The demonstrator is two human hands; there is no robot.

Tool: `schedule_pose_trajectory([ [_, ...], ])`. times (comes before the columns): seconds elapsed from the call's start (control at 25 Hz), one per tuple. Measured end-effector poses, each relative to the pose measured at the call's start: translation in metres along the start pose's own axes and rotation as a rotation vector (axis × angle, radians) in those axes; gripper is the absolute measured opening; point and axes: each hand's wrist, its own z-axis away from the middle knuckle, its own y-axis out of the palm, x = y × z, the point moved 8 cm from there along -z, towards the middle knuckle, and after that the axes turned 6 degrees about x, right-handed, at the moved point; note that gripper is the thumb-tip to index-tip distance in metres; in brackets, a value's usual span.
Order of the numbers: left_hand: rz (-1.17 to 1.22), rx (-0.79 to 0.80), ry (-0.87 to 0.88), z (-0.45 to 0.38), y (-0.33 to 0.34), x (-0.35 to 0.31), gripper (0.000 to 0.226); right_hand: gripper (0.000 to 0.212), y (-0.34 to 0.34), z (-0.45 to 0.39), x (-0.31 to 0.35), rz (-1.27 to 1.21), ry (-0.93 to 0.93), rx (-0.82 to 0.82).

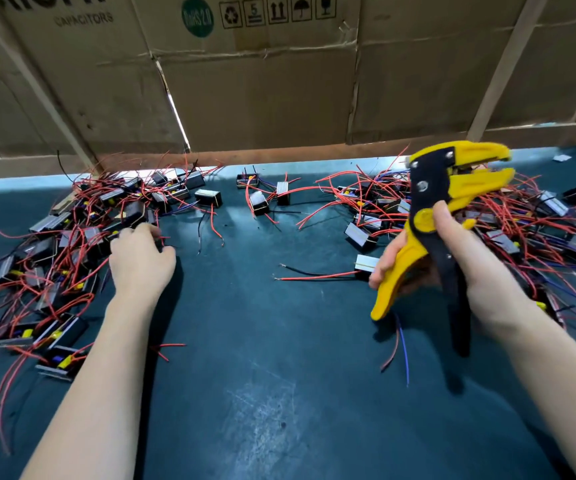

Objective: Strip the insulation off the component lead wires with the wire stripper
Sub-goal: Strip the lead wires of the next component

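Note:
My right hand [459, 261] grips the yellow and black wire stripper [435, 202] by its handles and holds it raised above the mat, jaws pointing up and to the right. Beside it lies one black component [366, 264] whose red and black leads stretch left across the mat. My left hand [141, 261] reaches into the left pile of components [71, 244], its fingers curled among the red wires; I cannot tell whether it holds one. A second heap of components [522, 220] with red and blue leads lies behind the stripper on the right.
The work surface is a dark teal mat [262, 375]. Cardboard sheets [245, 81] on a wooden frame wall off the back. A few components [258, 202] lie scattered at the centre back. Loose red and blue wires [400, 344] lie below the stripper.

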Motion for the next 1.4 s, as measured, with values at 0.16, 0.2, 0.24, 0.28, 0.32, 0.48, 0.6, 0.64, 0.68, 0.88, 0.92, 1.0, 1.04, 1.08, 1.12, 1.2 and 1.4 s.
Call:
schedule_pose_trajectory([
  [0.16,0.127,-0.108,0.094,0.010,-0.015,-0.015,0.015,0.071,0.025,-0.010,-0.028,-0.098,0.136,0.142],
  [0.2,0.144,-0.140,0.121,0.013,-0.020,-0.021,0.013,0.071,0.029,-0.012,-0.034,-0.125,0.159,0.150],
  [0.24,0.165,-0.167,0.156,0.016,-0.025,-0.027,0.013,0.074,0.031,-0.014,-0.038,-0.146,0.167,0.152],
  [0.28,0.196,-0.181,0.193,0.019,-0.029,-0.034,0.012,0.078,0.031,-0.015,-0.039,-0.148,0.164,0.144],
  [0.32,0.225,-0.189,0.233,0.023,-0.033,-0.041,0.011,0.080,0.028,-0.015,-0.040,-0.110,0.158,0.128],
  [0.48,0.254,-0.196,0.465,0.048,-0.038,-0.087,0.007,0.083,0.004,-0.015,-0.037,0.125,0.203,-0.006],
  [0.6,0.402,-0.168,0.667,0.073,-0.045,-0.117,0.005,0.068,-0.008,-0.015,-0.033,0.105,0.142,-0.080],
  [0.64,0.470,-0.149,0.723,0.083,-0.046,-0.126,0.005,0.064,-0.009,-0.015,-0.029,0.089,0.088,-0.106],
  [0.68,0.533,-0.124,0.761,0.091,-0.046,-0.133,0.007,0.061,-0.007,-0.014,-0.025,0.071,0.031,-0.121],
  [0.88,0.596,0.093,0.859,0.113,-0.022,-0.160,0.003,0.047,0.021,-0.008,-0.020,0.148,-0.025,-0.053],
  [0.92,0.548,0.150,0.885,0.114,-0.015,-0.161,0.002,0.044,0.025,-0.005,-0.020,0.179,-0.011,-0.035],
  [1.0,0.393,0.224,0.908,0.114,-0.001,-0.161,0.008,0.036,0.029,-0.005,-0.019,0.244,0.022,0.009],
  [1.04,0.292,0.224,0.910,0.113,0.005,-0.160,0.013,0.034,0.031,-0.006,-0.019,0.259,0.049,0.046],
  [1.08,0.203,0.216,0.905,0.111,0.010,-0.158,0.018,0.034,0.034,-0.006,-0.022,0.244,0.084,0.084],
  [1.12,0.144,0.215,0.890,0.108,0.014,-0.157,0.021,0.035,0.035,-0.006,-0.024,0.221,0.103,0.116],
  [1.2,0.126,0.248,0.842,0.103,0.017,-0.152,0.023,0.041,0.035,-0.004,-0.025,0.207,0.088,0.143],
  [1.4,0.123,0.300,0.774,0.100,0.021,-0.146,0.017,0.044,0.040,-0.003,-0.023,0.194,0.050,0.160],
])
